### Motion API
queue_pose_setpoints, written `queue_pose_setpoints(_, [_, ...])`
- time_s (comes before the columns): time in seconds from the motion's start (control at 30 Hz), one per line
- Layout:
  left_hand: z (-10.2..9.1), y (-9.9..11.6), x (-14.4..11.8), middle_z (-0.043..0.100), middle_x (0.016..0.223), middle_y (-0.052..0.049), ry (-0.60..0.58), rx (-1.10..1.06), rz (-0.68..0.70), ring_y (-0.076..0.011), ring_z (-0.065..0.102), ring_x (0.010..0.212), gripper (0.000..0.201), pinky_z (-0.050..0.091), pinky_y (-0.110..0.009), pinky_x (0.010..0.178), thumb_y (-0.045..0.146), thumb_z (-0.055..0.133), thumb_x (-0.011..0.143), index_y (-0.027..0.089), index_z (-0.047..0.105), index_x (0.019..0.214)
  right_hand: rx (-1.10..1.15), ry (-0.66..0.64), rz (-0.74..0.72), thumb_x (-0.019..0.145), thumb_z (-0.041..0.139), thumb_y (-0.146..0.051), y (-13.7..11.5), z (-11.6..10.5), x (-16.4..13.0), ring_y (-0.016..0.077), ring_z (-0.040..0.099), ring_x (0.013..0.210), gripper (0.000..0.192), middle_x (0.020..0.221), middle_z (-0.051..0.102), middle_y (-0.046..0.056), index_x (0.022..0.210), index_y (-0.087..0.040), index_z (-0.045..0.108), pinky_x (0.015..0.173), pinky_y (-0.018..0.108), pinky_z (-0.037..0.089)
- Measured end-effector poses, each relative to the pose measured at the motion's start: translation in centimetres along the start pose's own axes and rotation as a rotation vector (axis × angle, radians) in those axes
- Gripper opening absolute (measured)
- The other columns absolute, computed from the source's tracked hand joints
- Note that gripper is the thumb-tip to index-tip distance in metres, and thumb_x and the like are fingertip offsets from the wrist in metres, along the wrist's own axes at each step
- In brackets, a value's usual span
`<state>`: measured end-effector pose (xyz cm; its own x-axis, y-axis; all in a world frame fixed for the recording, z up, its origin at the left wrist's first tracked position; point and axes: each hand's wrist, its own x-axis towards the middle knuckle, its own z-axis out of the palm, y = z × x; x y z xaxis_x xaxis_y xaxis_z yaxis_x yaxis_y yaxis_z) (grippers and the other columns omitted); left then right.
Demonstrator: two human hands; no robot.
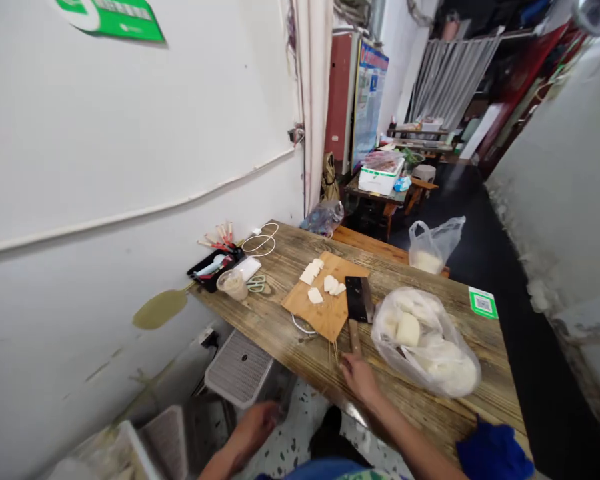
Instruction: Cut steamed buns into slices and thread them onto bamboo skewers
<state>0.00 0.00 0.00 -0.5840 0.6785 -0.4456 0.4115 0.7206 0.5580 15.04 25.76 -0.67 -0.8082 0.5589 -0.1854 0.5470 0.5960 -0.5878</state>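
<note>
My right hand (361,375) is at the table's front edge with its fingers curled. It is just below the wooden handle of a cleaver (359,300) and beside several thin skewers (333,333); what the fingers hold, if anything, is hidden. White pieces of food (315,295) lie in small groups on a wooden cutting board (295,293), and the cleaver's dark blade rests over the board's right side. To the right sits a clear plastic bag (430,347) full of white chunks. My left hand (258,421) hangs blurred below the table edge, its fingers unclear.
On the table's left stand a black tray (207,270), a plastic cup (233,285) and green-handled scissors (257,284). A blue cloth (495,453) lies front right. Below is a grey crate (240,367). Another plastic bag (427,257) sits beyond the far edge.
</note>
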Motion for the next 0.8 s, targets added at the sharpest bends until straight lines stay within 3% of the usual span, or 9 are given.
queue_pose_setpoints(0.2, [-7.4, 7.5, 15.0, 0.060, 0.097, -0.009, 0.074, 0.204, 0.314, -0.0205, 0.053, 0.091, 0.037, 0.037, -0.030, 0.084, 0.018, 0.046, 0.070, 0.017, 0.057, 0.106, -0.046, 0.061, 0.013, 0.081, 0.043, -0.025, -1.4, -0.2, 5.0, 0.0195, 0.050, 0.098, 0.028, 0.100, 0.058, 0.008, 0.104, -0.016, 0.057, 0.084, 0.026, 0.035])
queue_pose_setpoints(0.37, [-9.6, 11.3, 23.6, 0.048, 0.118, -0.013, 0.035, 0.423, 0.516, -0.0233, 0.041, 0.111, 0.048, 0.028, -0.032, 0.095, 0.015, 0.050, 0.070, 0.014, 0.048, 0.118, -0.078, 0.065, 0.095, 0.078, 0.049, -0.029, -2.2, -0.4, 7.7, 0.0218, 0.051, 0.093, 0.024, 0.093, 0.058, 0.009, 0.094, -0.015, 0.059, 0.080, 0.028, 0.037])
queue_pose_setpoints(0.53, [-9.7, 12.3, 29.5, 0.028, 0.137, -0.010, -0.109, 0.530, 0.630, -0.0242, 0.025, 0.124, 0.060, 0.021, -0.038, 0.100, 0.008, 0.049, 0.068, 0.021, 0.040, 0.126, -0.096, 0.059, 0.177, 0.076, 0.052, -0.031, -2.7, 0.2, 9.5, 0.0214, 0.053, 0.090, 0.021, 0.091, 0.059, 0.008, 0.090, -0.016, 0.059, 0.075, 0.027, 0.038])
queue_pose_setpoints(0.67, [-10.1, 12.4, 32.6, 0.029, 0.136, -0.012, -0.217, 0.602, 0.693, -0.0236, 0.019, 0.126, 0.058, 0.018, -0.039, 0.101, 0.002, 0.039, 0.071, 0.016, 0.038, 0.127, -0.103, 0.067, 0.252, 0.077, 0.050, -0.028, -3.2, 0.5, 11.1, 0.0201, 0.053, 0.090, 0.019, 0.091, 0.059, 0.007, 0.089, -0.016, 0.058, 0.074, 0.026, 0.038])
queue_pose_setpoints(0.8, [-10.7, 12.4, 34.4, 0.037, 0.130, -0.010, -0.263, 0.584, 0.777, -0.0205, 0.025, 0.123, 0.054, 0.016, -0.035, 0.102, 0.003, 0.039, 0.070, 0.015, 0.041, 0.123, -0.101, 0.076, 0.340, 0.077, 0.048, -0.023, -3.6, 0.7, 12.7, 0.0189, 0.056, 0.086, 0.014, 0.088, 0.061, 0.007, 0.085, -0.016, 0.057, 0.069, 0.025, 0.038])
